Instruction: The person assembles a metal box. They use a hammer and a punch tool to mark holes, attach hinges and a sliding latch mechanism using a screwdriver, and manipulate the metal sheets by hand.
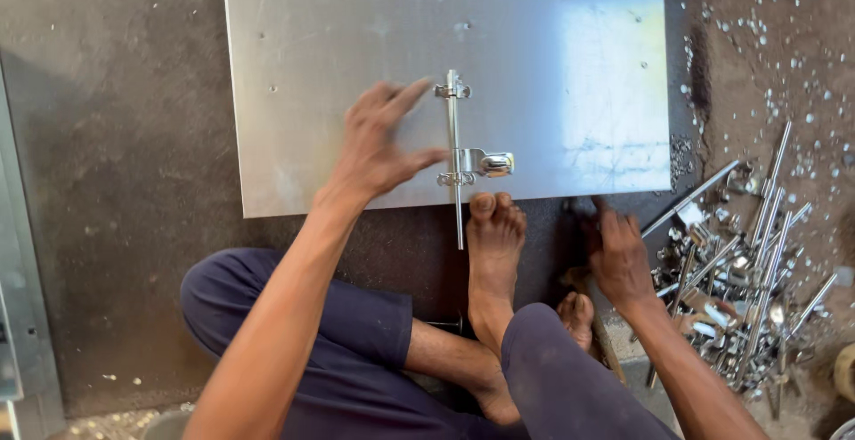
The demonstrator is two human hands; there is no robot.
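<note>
We see a shiny metal bolt latch (pixel 456 150) lying upright along the lower middle of a flat metal sheet (pixel 338 48), its long rod running down past the sheet's near edge toward a bare foot (pixel 492 244) whose toes press on that edge. The latch carries a bracket at the top, another lower down, and a rounded knob sticking out to the right. Our left hand (pixel 378 146) rests on the sheet just left of the latch, its fingers (pixel 405 97) spread wide and holding nothing; the upper fingers reach toward the top bracket and the thumb touches the rod near the lower bracket. Our right hand (pixel 619 257) is down on the dark floor (pixel 116 226) to the right of the foot, well apart from the latch, fingers curled downward; we cannot tell whether they grip anything. Just beside that hand lies a pile of metal rods and fittings (pixel 739 289), with small bright scraps scattered over the brown ground beyond it. Our legs in dark blue trousers (pixel 356 342) are folded below the sheet.
</note>
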